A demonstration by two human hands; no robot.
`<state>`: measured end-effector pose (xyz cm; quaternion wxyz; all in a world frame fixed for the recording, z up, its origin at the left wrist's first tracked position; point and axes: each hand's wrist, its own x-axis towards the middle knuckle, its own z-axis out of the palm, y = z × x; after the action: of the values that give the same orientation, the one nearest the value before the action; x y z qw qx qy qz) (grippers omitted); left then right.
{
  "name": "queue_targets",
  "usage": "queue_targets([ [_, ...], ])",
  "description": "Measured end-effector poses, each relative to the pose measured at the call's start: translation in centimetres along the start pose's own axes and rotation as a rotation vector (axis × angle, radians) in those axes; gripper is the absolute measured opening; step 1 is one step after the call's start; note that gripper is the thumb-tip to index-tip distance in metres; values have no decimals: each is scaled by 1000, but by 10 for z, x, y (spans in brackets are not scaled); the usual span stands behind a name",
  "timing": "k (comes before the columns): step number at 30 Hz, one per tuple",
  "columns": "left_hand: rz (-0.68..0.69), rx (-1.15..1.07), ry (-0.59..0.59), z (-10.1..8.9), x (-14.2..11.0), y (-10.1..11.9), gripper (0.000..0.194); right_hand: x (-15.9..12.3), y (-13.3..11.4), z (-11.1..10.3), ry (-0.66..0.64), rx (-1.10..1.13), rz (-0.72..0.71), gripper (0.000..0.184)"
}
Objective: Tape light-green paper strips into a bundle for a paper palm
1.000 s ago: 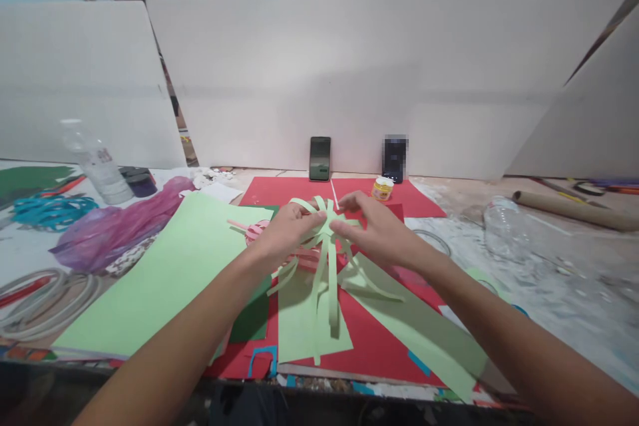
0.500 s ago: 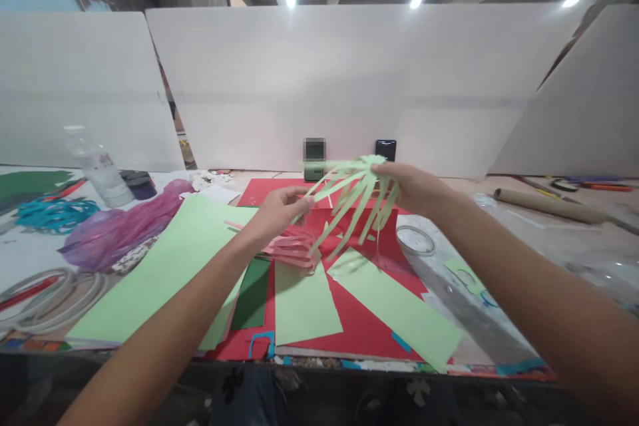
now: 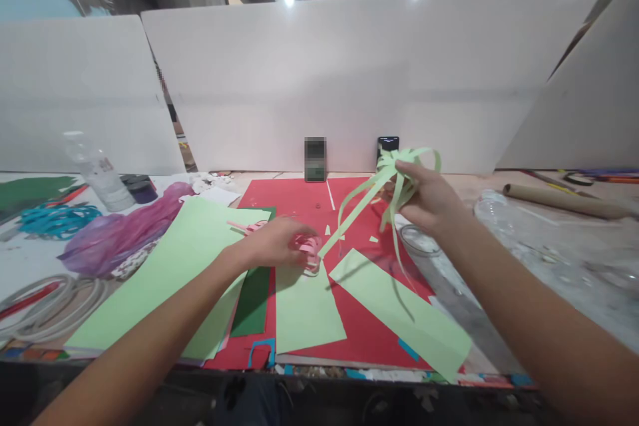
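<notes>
My right hand (image 3: pixel 424 196) is closed around a bunch of light green paper strips (image 3: pixel 387 170), held above the red sheet. Several strips curl over its fingers, and long ones hang down; one slants toward the pink strips. Low on the left, my left hand (image 3: pixel 279 241) curls its fingers over a bundle of pink paper strips (image 3: pixel 310 246); the fingertips are partly hidden. Beneath that bundle lies a light green paper piece (image 3: pixel 307 313). A second green paper piece (image 3: pixel 399 309) rests at an angle on the red sheet (image 3: pixel 294 196).
Large green sheets (image 3: pixel 164 279) lie at the left, beside a pink plastic bag (image 3: pixel 130 223), blue paper strips (image 3: pixel 60 219) and a bottle (image 3: pixel 102 173). Two phones, one a dark phone (image 3: pixel 315 160), lean on the white panel (image 3: pixel 339 80). A cardboard tube (image 3: pixel 559 200) and clear plastic (image 3: pixel 529 253) are at right.
My left hand has let go of a green strip and moved down onto the pink strips. My right hand has shifted slightly right with the green bunch, whose strips now hang looser.
</notes>
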<state>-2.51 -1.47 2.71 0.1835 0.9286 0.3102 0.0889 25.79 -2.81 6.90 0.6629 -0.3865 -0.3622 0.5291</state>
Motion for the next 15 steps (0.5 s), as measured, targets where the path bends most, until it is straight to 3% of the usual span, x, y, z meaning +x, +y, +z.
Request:
queue_targets([
  [5, -101, -147, 89, -3, 9, -6, 48, 1, 34, -22, 4, 175, 192, 9],
  [9, -122, -177, -1, -5, 4, -15, 70, 4, 35, -41, -37, 129, 198, 6],
  [15, -199, -94, -12, 2, -2, -41, 49, 7, 35, -51, -57, 77, 157, 7],
])
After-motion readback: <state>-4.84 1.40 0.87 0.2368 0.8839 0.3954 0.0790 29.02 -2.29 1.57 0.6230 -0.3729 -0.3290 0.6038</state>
